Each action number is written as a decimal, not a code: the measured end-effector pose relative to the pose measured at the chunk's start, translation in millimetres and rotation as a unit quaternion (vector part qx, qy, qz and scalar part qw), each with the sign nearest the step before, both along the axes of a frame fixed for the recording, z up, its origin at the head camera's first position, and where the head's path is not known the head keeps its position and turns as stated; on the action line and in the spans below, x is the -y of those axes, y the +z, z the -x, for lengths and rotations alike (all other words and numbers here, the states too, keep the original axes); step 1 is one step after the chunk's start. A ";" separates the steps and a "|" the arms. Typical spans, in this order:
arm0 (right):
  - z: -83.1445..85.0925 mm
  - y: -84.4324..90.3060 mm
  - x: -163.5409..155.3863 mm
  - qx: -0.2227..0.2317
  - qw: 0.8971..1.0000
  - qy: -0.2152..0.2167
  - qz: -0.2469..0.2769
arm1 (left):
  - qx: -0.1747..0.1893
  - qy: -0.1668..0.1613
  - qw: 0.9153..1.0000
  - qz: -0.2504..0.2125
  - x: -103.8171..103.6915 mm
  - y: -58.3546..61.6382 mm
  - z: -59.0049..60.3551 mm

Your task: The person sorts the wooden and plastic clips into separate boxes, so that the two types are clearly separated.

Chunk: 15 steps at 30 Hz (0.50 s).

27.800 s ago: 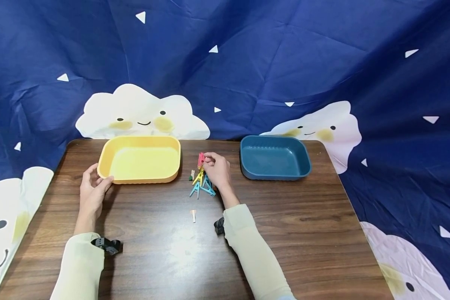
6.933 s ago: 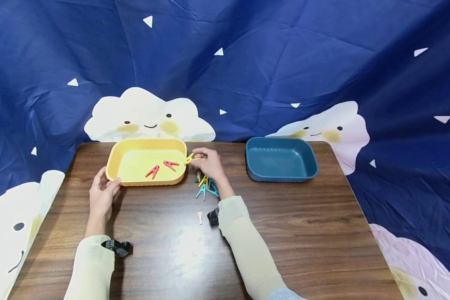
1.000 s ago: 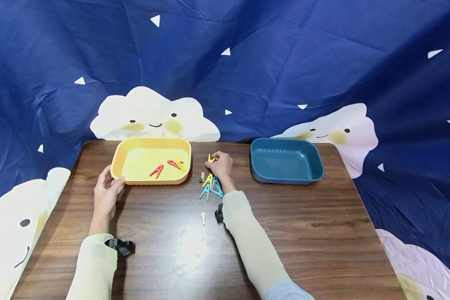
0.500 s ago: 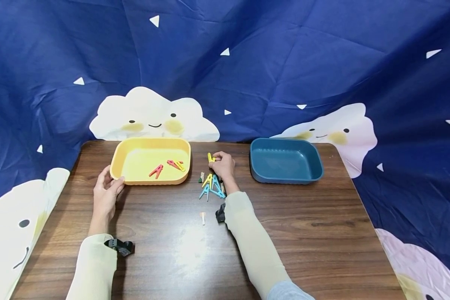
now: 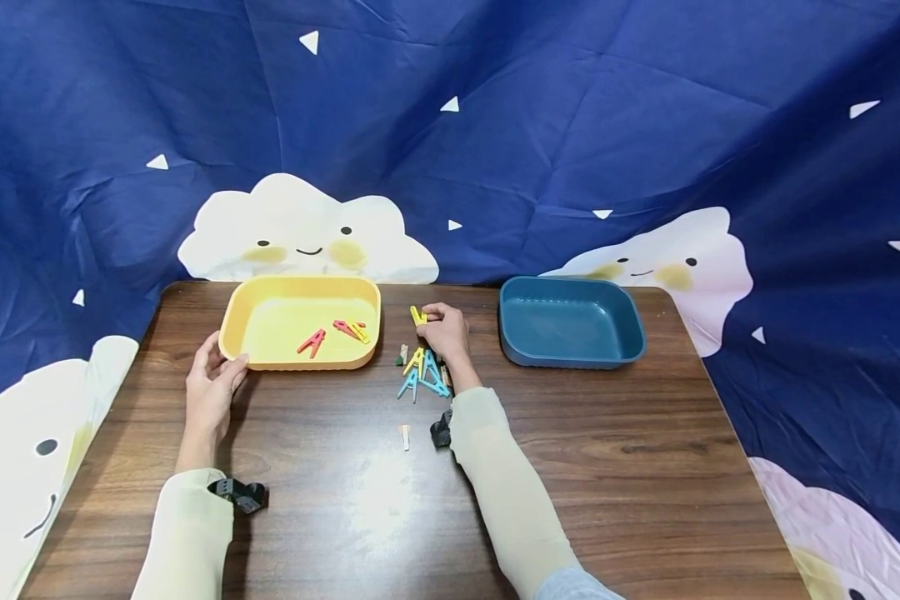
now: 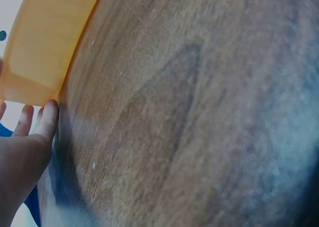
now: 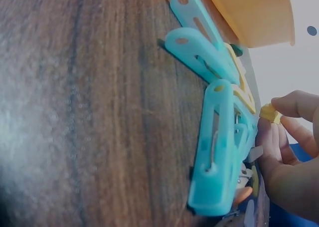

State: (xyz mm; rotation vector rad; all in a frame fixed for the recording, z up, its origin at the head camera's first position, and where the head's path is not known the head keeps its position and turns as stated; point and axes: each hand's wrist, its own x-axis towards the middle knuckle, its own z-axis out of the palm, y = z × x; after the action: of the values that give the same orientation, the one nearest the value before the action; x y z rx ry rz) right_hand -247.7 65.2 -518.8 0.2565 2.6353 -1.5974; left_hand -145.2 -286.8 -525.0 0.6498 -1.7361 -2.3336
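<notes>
Yellow plastic is being pinched between the thumb and fingertips of the right hand: a small yellow clothes peg, lifted just above the pile of pegs that is lying near the middle of the table, towards its far edge. In the right wrist view the same peg is being gripped at its tip, with the blue pegs of the pile lying beside it on the wood.

The yellow tray is being steadied at its near left corner by the left hand, whose fingers are curled round the rim with the thumb against the wall; the left wrist view shows fingertips touching the tray's corner. Two red pegs and one yellow peg are lying inside that tray, towards its right end. The blue tray is standing at the far right of the table, well apart from the hands, with nothing visible in it. One pale peg is lying alone nearer the front edge.

A sorting step appears to be in hand, with a peg just picked from the pile. The next move probably calls for the peg being carried leftwards over the yellow tray's right rim and the pinch being loosened above its floor, while the rim is being held firm.
</notes>
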 end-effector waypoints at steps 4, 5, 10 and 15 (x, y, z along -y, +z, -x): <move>-1.6 1.1 0.6 -0.004 1.000 0.003 0.006 | -0.002 -0.003 1.000 0.001 -0.2 -0.3 -1.0; -1.9 1.4 0.8 -0.005 1.000 0.004 0.007 | -0.003 -0.003 1.000 0.000 -0.4 -0.4 -1.1; -2.3 4.5 1.8 -0.003 1.000 0.008 0.006 | -0.009 -0.004 1.000 -0.007 -0.7 -0.3 -1.0; -2.2 6.1 2.3 -0.006 1.000 0.013 0.002 | -0.011 -0.002 1.000 -0.007 -0.7 -0.8 -1.2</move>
State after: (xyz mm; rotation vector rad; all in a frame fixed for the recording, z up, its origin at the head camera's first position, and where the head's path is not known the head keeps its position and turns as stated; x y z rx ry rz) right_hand -245.5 62.8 -512.6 0.2114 2.6316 -1.6017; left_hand -143.9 -286.1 -525.8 0.6219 -1.7151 -2.3494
